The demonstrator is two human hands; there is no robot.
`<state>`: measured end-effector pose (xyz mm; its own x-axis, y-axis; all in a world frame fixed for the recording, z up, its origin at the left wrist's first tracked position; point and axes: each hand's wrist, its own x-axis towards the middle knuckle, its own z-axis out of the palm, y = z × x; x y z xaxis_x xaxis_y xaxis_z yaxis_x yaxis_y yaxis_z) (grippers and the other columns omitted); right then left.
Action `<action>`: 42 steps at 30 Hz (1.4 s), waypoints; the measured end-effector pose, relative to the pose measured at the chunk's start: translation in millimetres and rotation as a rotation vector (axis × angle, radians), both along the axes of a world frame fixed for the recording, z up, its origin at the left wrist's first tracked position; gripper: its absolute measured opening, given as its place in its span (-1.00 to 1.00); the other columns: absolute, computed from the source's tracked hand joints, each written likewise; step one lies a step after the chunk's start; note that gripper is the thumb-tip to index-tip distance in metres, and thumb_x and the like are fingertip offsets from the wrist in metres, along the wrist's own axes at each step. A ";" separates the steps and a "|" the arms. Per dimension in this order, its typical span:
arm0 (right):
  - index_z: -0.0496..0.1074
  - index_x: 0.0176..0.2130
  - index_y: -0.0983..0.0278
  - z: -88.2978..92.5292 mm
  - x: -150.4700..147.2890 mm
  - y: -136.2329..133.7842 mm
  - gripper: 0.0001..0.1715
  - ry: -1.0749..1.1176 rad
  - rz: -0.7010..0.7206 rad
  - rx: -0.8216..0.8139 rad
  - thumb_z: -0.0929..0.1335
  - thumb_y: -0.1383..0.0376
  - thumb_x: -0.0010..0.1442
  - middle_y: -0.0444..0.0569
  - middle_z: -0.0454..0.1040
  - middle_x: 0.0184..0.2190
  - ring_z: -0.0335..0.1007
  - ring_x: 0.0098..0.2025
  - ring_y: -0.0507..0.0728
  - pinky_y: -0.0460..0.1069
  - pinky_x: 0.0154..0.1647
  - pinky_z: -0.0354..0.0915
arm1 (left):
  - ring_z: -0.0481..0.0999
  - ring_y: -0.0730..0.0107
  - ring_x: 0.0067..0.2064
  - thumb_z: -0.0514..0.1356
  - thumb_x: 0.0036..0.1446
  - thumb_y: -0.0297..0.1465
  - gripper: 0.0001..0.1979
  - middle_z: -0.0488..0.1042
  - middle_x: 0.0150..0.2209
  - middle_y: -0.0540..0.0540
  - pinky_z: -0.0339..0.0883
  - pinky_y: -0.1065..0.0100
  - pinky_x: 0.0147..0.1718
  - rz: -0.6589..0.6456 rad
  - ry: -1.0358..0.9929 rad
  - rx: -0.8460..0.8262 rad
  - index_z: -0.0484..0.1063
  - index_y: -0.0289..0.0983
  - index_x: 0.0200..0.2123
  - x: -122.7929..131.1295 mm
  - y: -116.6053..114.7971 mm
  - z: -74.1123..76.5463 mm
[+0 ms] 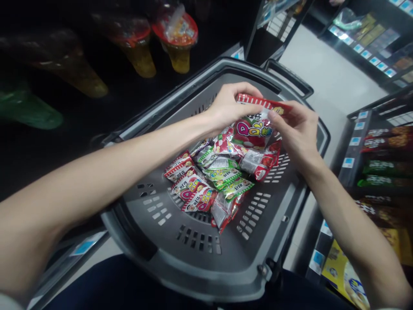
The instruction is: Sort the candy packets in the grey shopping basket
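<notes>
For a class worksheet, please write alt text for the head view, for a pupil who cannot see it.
A person's left grip and right grip hold a red packet lettered QQ at a gray basket containing more red and green packets. Stocked shelves stand to the right.

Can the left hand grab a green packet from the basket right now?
Probably not: the left hand is busy holding a red packet with the right hand. Some green packets below look mostly uncovered, though.

From the wearer's head, the camera looks forward and down, at close range, into the gray basket (226,262).
</notes>
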<state>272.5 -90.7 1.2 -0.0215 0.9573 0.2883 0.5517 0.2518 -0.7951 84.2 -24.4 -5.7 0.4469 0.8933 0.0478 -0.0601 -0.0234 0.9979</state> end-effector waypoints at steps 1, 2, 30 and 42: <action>0.51 0.00 0.09 2.7 -1.0 -1.2 -0.57 -0.057 -0.004 -0.015 0.37 -0.09 0.29 -0.02 0.56 -0.09 0.52 0.01 0.30 0.24 -0.04 0.53 | 0.54 0.29 -0.08 0.33 0.04 -0.44 -0.74 0.57 -0.17 -0.15 0.44 0.25 -0.01 0.001 0.027 0.020 0.49 -0.33 -0.16 0.8 -1.6 0.9; 0.51 0.03 0.07 5.8 -2.2 -2.7 -0.58 -0.124 -0.013 -0.034 0.34 -0.07 0.32 -0.01 0.56 -0.06 0.51 0.03 0.31 0.25 -0.03 0.52 | 0.53 0.29 -0.07 0.30 0.04 -0.45 -0.75 0.56 -0.16 -0.15 0.42 0.25 0.00 0.004 0.048 0.039 0.49 -0.34 -0.16 1.8 -3.2 1.4; 0.30 0.26 -0.25 19.3 -6.0 -11.5 -0.36 -0.404 -0.024 -0.098 0.14 -0.28 0.30 -0.28 0.40 0.25 0.24 0.33 0.42 0.40 0.24 0.32 | 0.56 0.14 0.04 0.22 0.14 -0.39 -0.74 0.58 -0.08 -0.18 0.45 0.08 0.08 -0.038 -0.034 -0.060 0.51 -0.35 -0.10 11.2 -10.1 -2.1; 0.44 0.15 0.04 6.9 -2.7 -9.1 -0.43 -0.232 -0.140 -0.102 0.20 -0.17 0.38 -0.05 0.48 0.14 0.44 0.16 0.34 0.25 0.01 0.50 | 0.57 0.14 -0.02 0.28 0.11 -0.38 -0.83 0.57 -0.22 -0.13 0.45 0.08 0.08 -0.044 -0.022 -0.021 0.54 -0.35 -0.24 5.5 -6.9 -0.7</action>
